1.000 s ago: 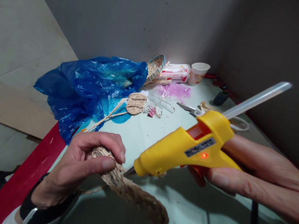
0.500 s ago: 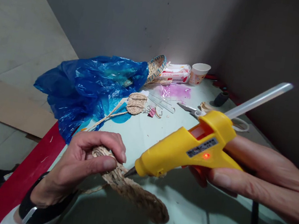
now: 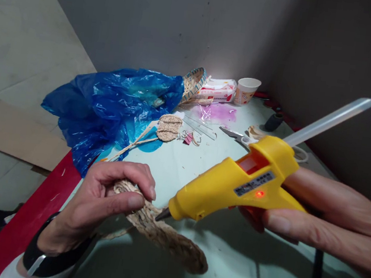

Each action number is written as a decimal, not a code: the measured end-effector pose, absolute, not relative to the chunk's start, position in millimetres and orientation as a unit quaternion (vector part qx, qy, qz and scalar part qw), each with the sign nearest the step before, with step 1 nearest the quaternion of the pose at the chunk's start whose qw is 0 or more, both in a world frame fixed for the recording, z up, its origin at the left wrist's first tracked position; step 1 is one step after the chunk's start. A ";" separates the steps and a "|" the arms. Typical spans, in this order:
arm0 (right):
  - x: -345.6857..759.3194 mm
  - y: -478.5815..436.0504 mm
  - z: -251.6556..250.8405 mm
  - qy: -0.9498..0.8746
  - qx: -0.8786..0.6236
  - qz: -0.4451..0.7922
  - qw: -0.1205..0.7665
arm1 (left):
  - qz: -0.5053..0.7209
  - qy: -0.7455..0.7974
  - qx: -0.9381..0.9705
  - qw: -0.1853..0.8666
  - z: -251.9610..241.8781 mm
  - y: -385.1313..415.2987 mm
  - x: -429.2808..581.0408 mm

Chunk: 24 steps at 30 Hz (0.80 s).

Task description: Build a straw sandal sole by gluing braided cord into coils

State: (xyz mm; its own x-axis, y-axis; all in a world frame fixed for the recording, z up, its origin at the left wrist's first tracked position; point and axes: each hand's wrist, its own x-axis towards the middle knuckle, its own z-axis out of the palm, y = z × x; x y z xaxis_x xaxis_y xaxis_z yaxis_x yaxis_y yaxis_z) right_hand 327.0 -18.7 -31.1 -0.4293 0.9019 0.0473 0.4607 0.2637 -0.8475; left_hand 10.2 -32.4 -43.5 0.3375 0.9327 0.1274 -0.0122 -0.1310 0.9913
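My left hand (image 3: 111, 197) pinches one end of a braided straw piece (image 3: 171, 243) between thumb and fingers. The piece slants down to the right, its far end above the table. Wrapped round the handle of a yellow hot glue gun (image 3: 234, 182) is my right hand (image 3: 285, 217), its fingers partly hidden behind the gun. The gun's dark nozzle tip meets the upper edge of the straw piece, just right of my left thumb. A clear glue stick (image 3: 333, 120) juts from the gun's back, and a red light glows on its side.
A blue plastic bag (image 3: 115, 97) lies at the back left, beside a woven basket (image 3: 193, 84). Behind are a tissue pack (image 3: 223, 91) and a paper cup (image 3: 246, 92). Scissors (image 3: 234, 134), a dark spool (image 3: 273, 122) and a small woven straw piece (image 3: 169, 128) lie on the table (image 3: 174, 169).
The glue gun has shifted slightly to the right with my right hand, its back end tilting up a little. My left hand and the straw piece have barely moved.
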 end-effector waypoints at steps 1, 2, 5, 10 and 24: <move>327.1 -18.5 -32.3 -0.747 -0.453 0.394 0.284 | 0.437 0.375 0.613 0.541 -43.6 -32.1 10.5; 327.4 -18.7 -33.5 -0.749 -0.451 0.389 0.291 | 0.436 0.374 0.614 0.541 -43.7 -31.8 10.5; 329.9 -20.5 -35.5 -0.747 -0.454 0.387 0.293 | 0.438 0.375 0.616 0.537 -44.2 -30.6 9.3; 333.1 -22.8 -34.2 -0.729 -0.499 0.400 0.245 | 0.427 0.369 0.627 0.537 -46.8 -29.2 4.0; 336.8 -23.5 -36.9 -0.737 -0.472 0.403 0.268 | 0.428 0.362 0.643 0.522 -49.9 -29.4 -4.3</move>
